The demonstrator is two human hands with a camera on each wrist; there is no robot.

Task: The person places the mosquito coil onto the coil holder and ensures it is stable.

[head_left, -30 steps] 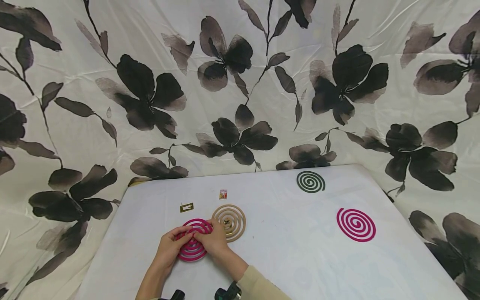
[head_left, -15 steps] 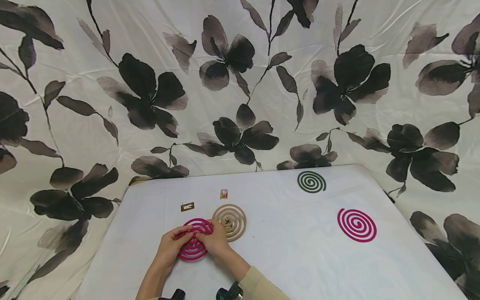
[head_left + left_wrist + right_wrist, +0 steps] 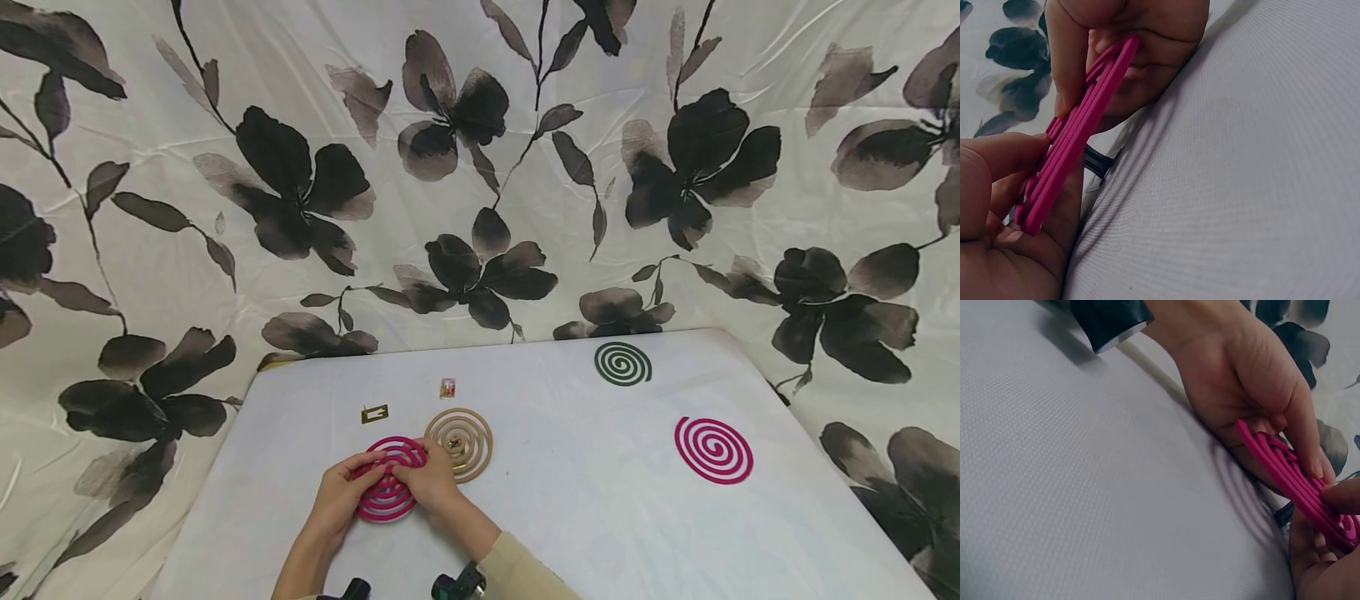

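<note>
Both hands hold a pink mosquito coil (image 3: 387,505) above the white table, left of centre in the head view. My left hand (image 3: 337,493) pinches its left side, thumb on the upper face. My right hand (image 3: 437,483) pinches the other side, its thumb near the coil's middle. The left wrist view shows the pink coil (image 3: 1079,137) tilted and almost edge-on between the hands. From the right wrist, the pink coil (image 3: 1285,481) appears slanted, its shadow falling on the cloth. Just beyond the right hand lies a tan mosquito coil (image 3: 485,446), with a small brass-coloured piece at its centre.
A flat gold-coloured metal piece (image 3: 375,407) and a small red picture card (image 3: 447,387) lie behind the hands. Farther right are a dark green coil (image 3: 622,364) and a second pink coil (image 3: 713,451). Patterned cloth (image 3: 480,167) hangs behind the table (image 3: 570,517).
The hands and the pink coil keep practically the same pose. Only a slight shift of the whole head view shows between the first frame and now.
</note>
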